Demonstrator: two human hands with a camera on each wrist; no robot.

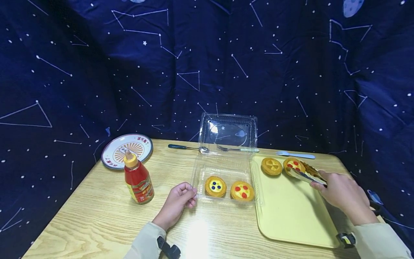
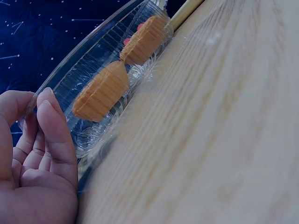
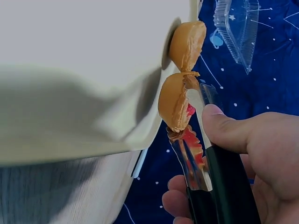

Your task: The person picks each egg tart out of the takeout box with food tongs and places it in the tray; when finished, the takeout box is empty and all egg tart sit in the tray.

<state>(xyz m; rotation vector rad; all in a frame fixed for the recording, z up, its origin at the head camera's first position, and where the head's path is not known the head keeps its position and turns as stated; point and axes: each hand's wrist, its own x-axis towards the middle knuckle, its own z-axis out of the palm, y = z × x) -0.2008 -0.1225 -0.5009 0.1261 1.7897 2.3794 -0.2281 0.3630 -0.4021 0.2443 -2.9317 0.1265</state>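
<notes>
My left hand [image 1: 179,201] pinches the left front corner of a clear plastic clamshell box [image 1: 197,172], whose lid [image 1: 228,131] stands raised at the back. Inside the box sit a tart with blue dots [image 1: 215,186] and a tart with red pieces [image 1: 242,191]. Over the yellow tray [image 1: 291,219], my right hand [image 1: 344,192] grips black-handled metal tongs [image 3: 229,182]. Their scalloped tips lie on either side of another red-topped tart [image 3: 173,102] at the tray's far end. Next to it rests a tart with a lattice-like top [image 1: 271,166].
A red squeeze bottle with a yellow cap [image 1: 139,181] stands left of the box, before a patterned plate [image 1: 118,162]. Along the back lie a dark-handled spoon [image 1: 181,146], a pale-handled fork [image 1: 242,149] and a light-blue fork [image 1: 295,154]. A starry curtain [image 1: 161,72] hangs behind the table.
</notes>
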